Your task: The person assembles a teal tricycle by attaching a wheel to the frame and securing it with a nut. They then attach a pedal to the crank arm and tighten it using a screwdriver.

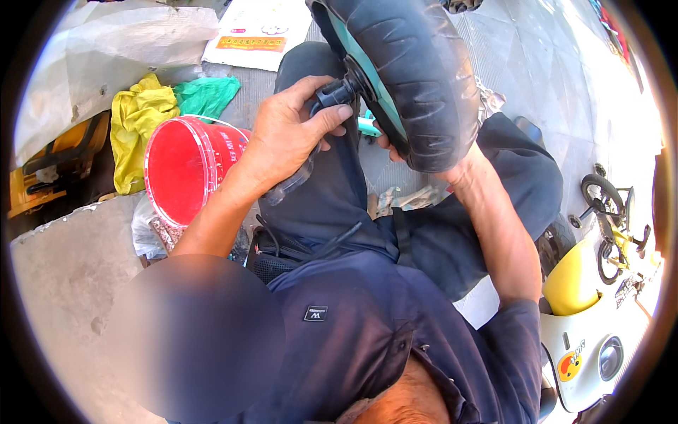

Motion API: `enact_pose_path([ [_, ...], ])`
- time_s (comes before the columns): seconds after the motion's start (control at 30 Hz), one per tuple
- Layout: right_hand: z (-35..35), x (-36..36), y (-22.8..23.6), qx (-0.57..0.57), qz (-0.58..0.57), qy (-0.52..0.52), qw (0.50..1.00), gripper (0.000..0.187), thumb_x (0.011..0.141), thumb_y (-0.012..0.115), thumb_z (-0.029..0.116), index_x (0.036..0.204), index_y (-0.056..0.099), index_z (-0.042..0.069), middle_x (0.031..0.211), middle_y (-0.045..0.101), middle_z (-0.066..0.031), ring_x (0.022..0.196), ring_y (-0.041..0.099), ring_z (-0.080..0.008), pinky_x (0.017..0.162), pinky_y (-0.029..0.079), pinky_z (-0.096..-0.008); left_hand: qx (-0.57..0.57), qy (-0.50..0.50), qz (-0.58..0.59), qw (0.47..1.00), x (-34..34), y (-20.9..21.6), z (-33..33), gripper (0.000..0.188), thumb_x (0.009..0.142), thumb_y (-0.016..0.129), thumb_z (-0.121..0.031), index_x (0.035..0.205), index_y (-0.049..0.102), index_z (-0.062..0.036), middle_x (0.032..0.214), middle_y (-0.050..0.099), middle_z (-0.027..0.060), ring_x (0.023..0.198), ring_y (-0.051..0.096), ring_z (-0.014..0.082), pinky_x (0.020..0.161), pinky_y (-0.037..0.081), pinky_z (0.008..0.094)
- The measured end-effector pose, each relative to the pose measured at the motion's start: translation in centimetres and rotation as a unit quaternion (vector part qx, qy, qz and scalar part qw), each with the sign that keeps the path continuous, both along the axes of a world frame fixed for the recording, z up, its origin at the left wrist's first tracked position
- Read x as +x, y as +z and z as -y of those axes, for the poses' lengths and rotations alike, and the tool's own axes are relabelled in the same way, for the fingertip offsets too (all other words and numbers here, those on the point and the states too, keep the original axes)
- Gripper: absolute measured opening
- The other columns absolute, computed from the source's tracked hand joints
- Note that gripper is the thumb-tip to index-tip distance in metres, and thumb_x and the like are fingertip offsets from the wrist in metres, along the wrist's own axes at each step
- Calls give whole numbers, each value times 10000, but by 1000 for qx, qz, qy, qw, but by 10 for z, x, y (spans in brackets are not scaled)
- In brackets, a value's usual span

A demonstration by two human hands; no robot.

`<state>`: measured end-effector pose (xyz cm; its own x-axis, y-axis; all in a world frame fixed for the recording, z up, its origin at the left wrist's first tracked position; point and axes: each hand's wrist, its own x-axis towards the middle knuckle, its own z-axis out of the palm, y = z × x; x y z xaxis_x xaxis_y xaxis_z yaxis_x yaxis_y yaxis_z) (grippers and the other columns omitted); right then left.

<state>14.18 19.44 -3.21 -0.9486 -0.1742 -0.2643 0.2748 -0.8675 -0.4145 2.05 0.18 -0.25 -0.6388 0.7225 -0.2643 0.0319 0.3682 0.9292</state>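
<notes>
A wide wheel with a black tyre [424, 85] and a teal rim [367, 67] is held tilted above my lap. My left hand [279, 134] is closed round a black plastic fitting [335, 94] at the wheel's hub, thumb on top. A dark, partly clear piece [291, 185] hangs below that hand; its kind is unclear. From underneath, my right hand [455, 168] grips the wheel, its fingertips curled at the rim and most of the hand hidden behind the tyre. Behind the wheel a bit of a teal part [368, 125] shows.
At my left stand a red bucket [176, 173], a yellow bag [138, 127] and a green plastic bag [208, 95]. A black mesh pouch [279, 258] lies by my lap. At right are a small yellow bicycle [611, 244] and a white scooter-like body [572, 353].
</notes>
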Motion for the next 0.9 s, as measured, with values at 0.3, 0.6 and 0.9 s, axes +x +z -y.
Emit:
enact_pose_path([
  [0.3, -3, 37, -54, 362, -3, -70, 929, 361, 978, 485, 210, 1255, 514, -20, 1118, 634, -134, 899, 660, -212, 773, 547, -318, 9, -26, 44, 999, 13, -10, 4, 374, 866, 680, -153, 1152, 569, 61, 797, 635, 73, 580, 593, 95, 503, 434, 228],
  [0.6, 26, 37, -15, 348, 223, -250, 876, 358, 871, 651, 193, 1101, 617, -81, 905, 677, -126, 806, 631, -162, 714, 498, -269, -18, -21, 58, 998, 20, -22, 15, 302, 879, 646, -117, 1127, 589, 44, 778, 638, 57, 548, 572, 91, 485, 408, 227],
  [0.9, 44, 44, -12, 418, 121, -272, 858, 327, 879, 572, 132, 1125, 584, -83, 960, 675, -165, 863, 644, -179, 781, 497, -291, 19, -13, -76, 997, 22, -43, 45, 346, 851, 653, -1, 1181, 549, 25, 1091, 625, 78, 970, 598, 163, 829, 517, 317],
])
